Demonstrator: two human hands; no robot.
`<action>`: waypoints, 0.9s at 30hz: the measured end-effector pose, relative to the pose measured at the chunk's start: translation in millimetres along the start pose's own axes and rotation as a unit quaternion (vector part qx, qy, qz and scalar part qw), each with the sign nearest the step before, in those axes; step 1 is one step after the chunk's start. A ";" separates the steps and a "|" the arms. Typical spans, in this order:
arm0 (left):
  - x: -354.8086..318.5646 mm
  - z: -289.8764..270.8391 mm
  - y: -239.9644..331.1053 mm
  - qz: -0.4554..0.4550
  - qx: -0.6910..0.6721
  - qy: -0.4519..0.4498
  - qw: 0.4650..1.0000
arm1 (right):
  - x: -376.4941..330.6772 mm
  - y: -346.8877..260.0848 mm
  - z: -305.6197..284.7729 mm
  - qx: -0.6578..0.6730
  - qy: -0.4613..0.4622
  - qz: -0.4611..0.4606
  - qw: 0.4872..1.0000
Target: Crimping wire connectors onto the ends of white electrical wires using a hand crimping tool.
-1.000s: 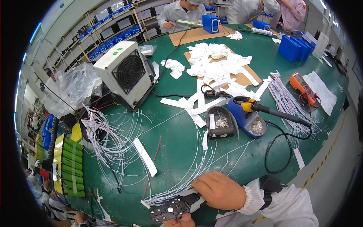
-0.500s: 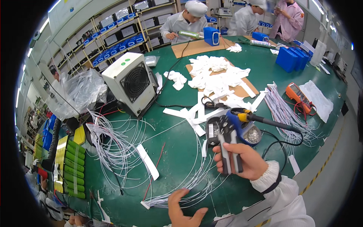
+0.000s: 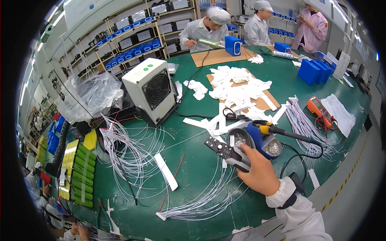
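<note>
My right hand (image 3: 259, 170) is closed round the grey handles of a wire stripper (image 3: 225, 150), whose dark, holed jaws point up and to the left. The tool is just above the table, in front of a soldering iron stand (image 3: 257, 134) with a dark tray of metal bits. Below it a bundle of thin white wires (image 3: 197, 211) fans out from a small white connector (image 3: 161, 216). A thin red wire (image 3: 177, 170) and a white strip (image 3: 165, 172) lie to the left of this bundle. My left hand is out of the picture.
A fan unit (image 3: 148, 90) stands left of centre, beside more loose wires (image 3: 124, 148). Green battery cells (image 3: 82, 174) and pliers (image 3: 105, 217) lie at left. White cloths (image 3: 237, 84), an orange multimeter (image 3: 319, 108) and blue packs (image 3: 311, 72) occupy the far side. Co-workers (image 3: 207, 30) are beyond.
My left hand has left the picture from the lower middle. My right hand has turned the wire stripper from upright to slanting left, its jaws now lower and further left.
</note>
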State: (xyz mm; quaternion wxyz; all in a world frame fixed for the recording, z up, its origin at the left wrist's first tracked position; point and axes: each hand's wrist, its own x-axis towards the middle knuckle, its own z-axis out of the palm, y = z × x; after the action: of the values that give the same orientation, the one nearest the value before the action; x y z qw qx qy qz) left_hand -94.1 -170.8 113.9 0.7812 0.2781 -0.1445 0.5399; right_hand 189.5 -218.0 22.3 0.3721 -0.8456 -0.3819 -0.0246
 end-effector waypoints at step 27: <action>0.4 -98.9 33.0 -0.025 0.375 0.006 0.927 | 72.5 -38.6 82.6 0.112 -0.043 0.069 0.990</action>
State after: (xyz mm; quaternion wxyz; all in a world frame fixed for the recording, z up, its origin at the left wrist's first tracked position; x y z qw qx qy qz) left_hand -131.9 -103.5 43.9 0.6339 0.5512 0.0801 0.5367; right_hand 195.1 -102.3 9.8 0.4489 -0.8230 -0.3388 0.0805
